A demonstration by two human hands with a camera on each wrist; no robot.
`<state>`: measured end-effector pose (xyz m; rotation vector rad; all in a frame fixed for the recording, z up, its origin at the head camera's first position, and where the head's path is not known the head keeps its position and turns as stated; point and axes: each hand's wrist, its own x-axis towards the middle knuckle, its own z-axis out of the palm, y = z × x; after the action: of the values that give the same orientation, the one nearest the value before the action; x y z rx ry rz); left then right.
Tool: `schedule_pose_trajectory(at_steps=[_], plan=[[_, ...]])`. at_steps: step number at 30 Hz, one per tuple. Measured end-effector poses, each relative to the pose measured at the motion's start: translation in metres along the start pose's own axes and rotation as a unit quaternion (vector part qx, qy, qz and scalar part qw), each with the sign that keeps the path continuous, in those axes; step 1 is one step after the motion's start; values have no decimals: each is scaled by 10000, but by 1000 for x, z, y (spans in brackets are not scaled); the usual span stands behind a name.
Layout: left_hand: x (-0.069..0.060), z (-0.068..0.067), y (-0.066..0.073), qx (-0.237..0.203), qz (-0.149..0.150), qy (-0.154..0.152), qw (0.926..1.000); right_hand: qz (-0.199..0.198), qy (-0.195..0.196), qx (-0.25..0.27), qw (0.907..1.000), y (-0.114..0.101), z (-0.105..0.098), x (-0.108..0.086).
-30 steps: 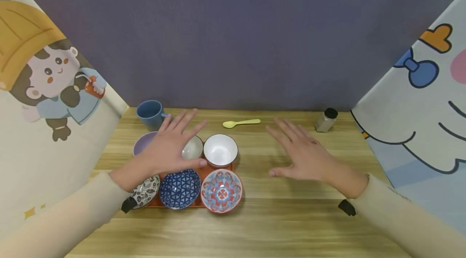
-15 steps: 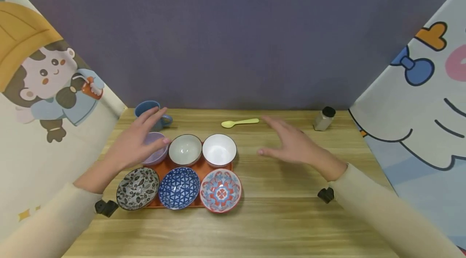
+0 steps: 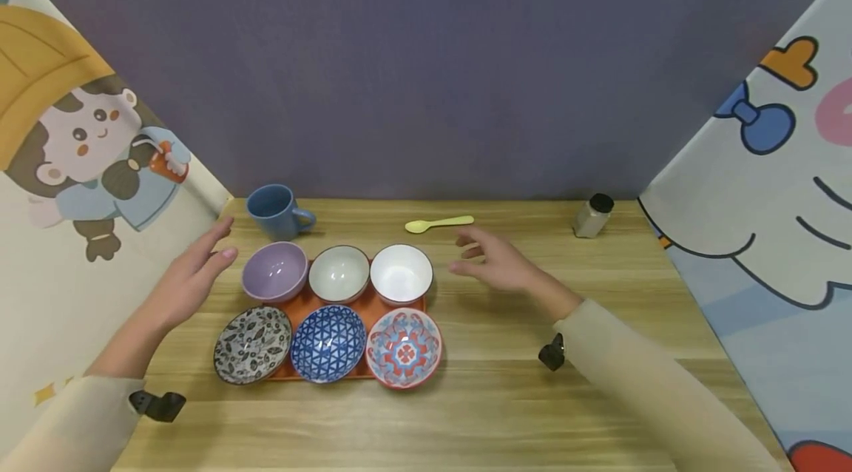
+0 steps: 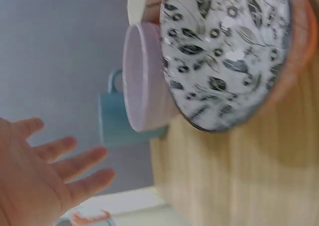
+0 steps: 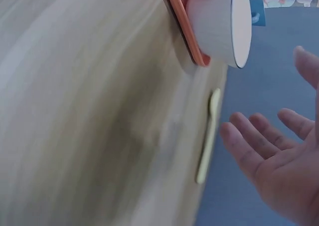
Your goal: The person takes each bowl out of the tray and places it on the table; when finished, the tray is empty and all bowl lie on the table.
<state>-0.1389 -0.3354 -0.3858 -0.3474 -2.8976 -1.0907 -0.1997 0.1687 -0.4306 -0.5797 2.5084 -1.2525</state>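
Observation:
My left hand [image 3: 183, 283] hovers left of the purple bowl [image 3: 275, 272], fingers extended and holding nothing. To the right of the white bowl [image 3: 401, 274] and just below the yellow spoon [image 3: 439, 224], my right hand [image 3: 495, 259] hangs in the air with loosely bent fingers and nothing in them. Beneath the bowls lies an orange tray [image 3: 302, 303]. Its back row also has a pale grey-green bowl [image 3: 339, 274]; in front are a leaf-patterned bowl [image 3: 253, 345], a blue triangle-patterned bowl [image 3: 329, 344] and a red-and-blue floral bowl [image 3: 404, 348].
A blue mug [image 3: 276, 211] stands behind the purple bowl, handle to the right. At the back right is a small clear jar [image 3: 592, 217] with a black lid. A dark panel [image 3: 426, 72] closes off the back, with cartoon-printed panels on both sides.
My left hand has moved left and down, away from over the bowls, uncovering them and the mug. My right hand has moved left toward the white bowl, its fingers now more bent.

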Motion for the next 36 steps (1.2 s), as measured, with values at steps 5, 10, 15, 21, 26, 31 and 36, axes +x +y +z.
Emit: schedule_pose_trajectory(at_steps=[5,10,15,21,26,31,36], plan=[[-9,-1,-21,-346,-365,-451,9977,306,-92,787,9964,8,18,8],[-17,4,-46,-1064,-423,-859,9897,335,-116,1092,9934,9,31,11],[-27,13,-64,-1448,-537,-1140,9814,383,-179,1314,9904,13,41,14],[-36,21,-75,-1883,-386,-1326,9724,437,-348,1475,9875,20,49,17],[-41,25,-83,-2235,-323,-1428,9637,412,-463,1789,9819,22,54,19],[-44,27,-90,-2436,-426,-1591,9558,445,-452,1865,9804,24,57,21],[-45,28,-99,-2810,-257,-1689,9444,413,-369,1760,9828,25,59,22]])
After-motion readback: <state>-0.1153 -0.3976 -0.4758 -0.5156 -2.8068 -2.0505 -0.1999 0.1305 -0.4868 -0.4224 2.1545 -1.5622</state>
